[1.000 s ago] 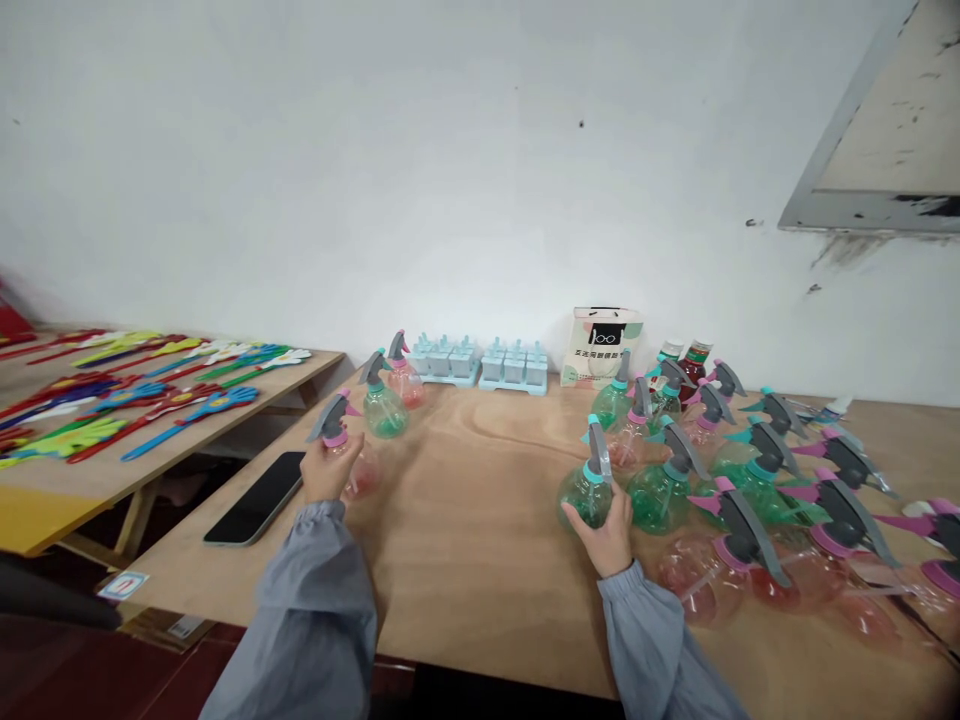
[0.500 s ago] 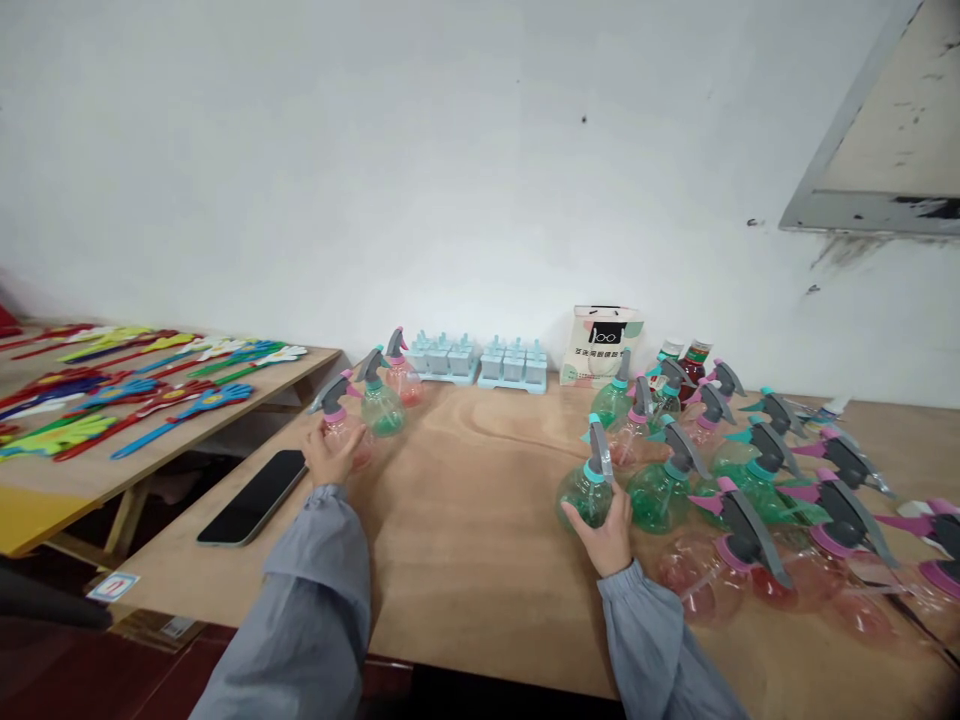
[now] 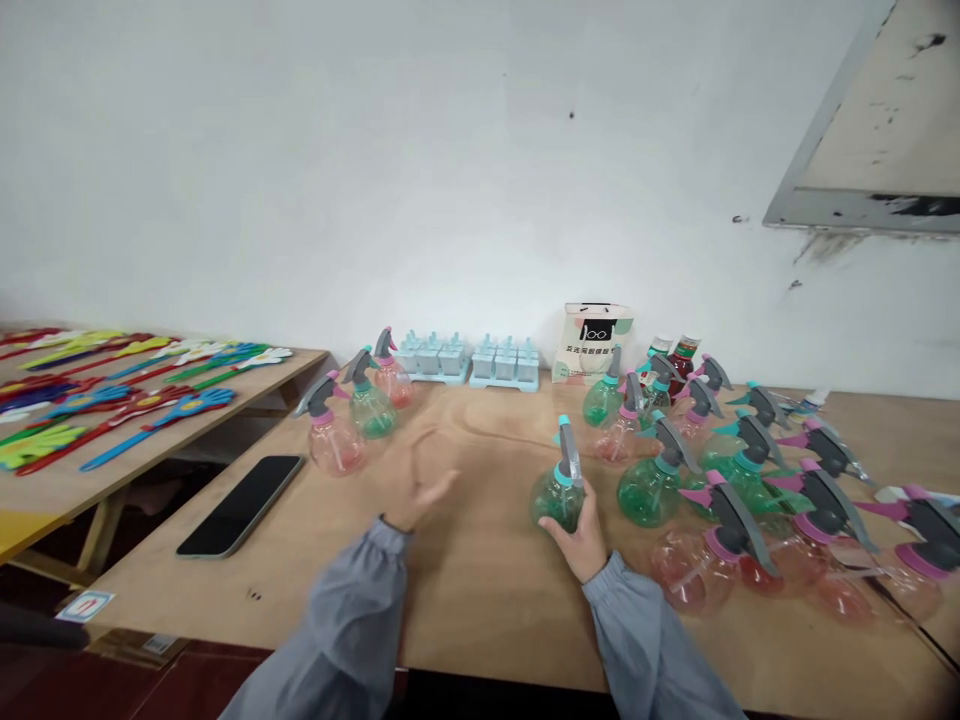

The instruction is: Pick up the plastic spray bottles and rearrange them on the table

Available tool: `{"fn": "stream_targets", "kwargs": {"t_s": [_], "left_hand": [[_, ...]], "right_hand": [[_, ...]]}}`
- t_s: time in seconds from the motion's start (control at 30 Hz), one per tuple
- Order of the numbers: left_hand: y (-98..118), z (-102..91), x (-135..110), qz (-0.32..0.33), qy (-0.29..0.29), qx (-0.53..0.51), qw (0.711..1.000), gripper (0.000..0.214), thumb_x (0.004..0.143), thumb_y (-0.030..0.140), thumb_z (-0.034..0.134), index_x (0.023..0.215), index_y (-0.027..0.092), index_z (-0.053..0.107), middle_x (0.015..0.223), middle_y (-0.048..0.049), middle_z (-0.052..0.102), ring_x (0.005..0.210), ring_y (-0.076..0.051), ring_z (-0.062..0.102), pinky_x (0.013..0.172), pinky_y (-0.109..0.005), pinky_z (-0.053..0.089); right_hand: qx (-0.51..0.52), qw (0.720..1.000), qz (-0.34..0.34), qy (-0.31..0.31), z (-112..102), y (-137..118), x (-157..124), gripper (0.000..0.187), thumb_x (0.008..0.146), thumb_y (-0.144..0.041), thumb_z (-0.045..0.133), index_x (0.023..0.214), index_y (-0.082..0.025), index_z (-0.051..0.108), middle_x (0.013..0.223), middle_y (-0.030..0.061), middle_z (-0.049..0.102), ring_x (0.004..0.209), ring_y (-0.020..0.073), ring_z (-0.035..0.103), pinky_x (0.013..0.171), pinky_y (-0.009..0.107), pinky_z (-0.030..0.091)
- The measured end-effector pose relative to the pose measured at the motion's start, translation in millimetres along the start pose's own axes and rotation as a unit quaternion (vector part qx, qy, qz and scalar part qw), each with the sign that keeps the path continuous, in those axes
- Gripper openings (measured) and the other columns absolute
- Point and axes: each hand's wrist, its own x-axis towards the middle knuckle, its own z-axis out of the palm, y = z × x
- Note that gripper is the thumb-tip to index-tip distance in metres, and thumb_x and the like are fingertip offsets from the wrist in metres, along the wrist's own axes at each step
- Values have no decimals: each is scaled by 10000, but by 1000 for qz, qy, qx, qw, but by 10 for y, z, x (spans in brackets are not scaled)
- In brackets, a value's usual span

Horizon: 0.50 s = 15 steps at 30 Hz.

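My right hand is wrapped round a green spray bottle with a grey and turquoise trigger head, at the middle of the wooden table. My left hand, slightly smeared by motion, is empty with its fingers apart over the wood. To its left stands a pink spray bottle. Behind that one are a green spray bottle and another pink spray bottle, in a slanting row. Several more spray bottles, pink and green, crowd the right side, among them a green one close to my right hand.
A black phone lies at the table's left. Light blue ice-pop moulds and a printed paper bag stand by the wall. Colourful hand-shaped clappers cover a second table on the left, across a gap. Red-filled bottles stand behind.
My left hand has let go of the front pink spray bottle and moved right, its fingers spreading. My right hand and the green bottle have shifted a little left in the view.
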Motion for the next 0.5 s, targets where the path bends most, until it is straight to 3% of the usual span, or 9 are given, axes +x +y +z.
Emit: {"fn": "stream_targets", "kwargs": {"t_s": [0.1,0.17,0.23,0.37,0.5], "left_hand": [[475,525,-102,31,-147,-126,981,1004,702,589,782,1487,185,304,1563,-210,369,1474,-369,356,1230,-529,259],[680,810,-147,30,-194,-159,967,1105,662,558,834,1528,191,253,1591,-216,338,1491,-373,329,1231,-538,255],[789,1013,-180,20,-200,-171,965,1044,677,490,843,1518,200,296,1559,-204,400,1466,-366,371,1221,-542,271],[801,1186,-206,-27,-160,-200,966,747,754,354,760,1415,186,457,1443,-175,540,1381,-331,483,1185,-513,331],[695,1084,-131,-101,-129,-257,952,648,717,266,713,1342,200,555,1400,-135,601,1339,-296,525,1159,-457,355]], "right_hand": [[-29,998,-40,-30,38,13,-87,925,789,-634,710,1483,-156,326,1373,232,580,1237,377,607,1013,573,502],[-53,996,-64,-43,63,17,-120,961,794,-652,699,1517,-165,296,1389,242,571,1245,395,604,1002,588,508],[-73,993,-81,-53,82,-13,-126,979,799,-664,689,1539,-172,278,1387,245,576,1245,409,606,983,595,521],[-101,986,-112,-74,-54,-170,-172,916,842,-593,675,1555,-172,286,1371,226,602,1221,395,629,960,564,552],[-80,975,-207,-21,-642,-152,-443,521,921,-289,568,1434,-300,477,1249,102,680,1117,285,683,943,482,571]]}}
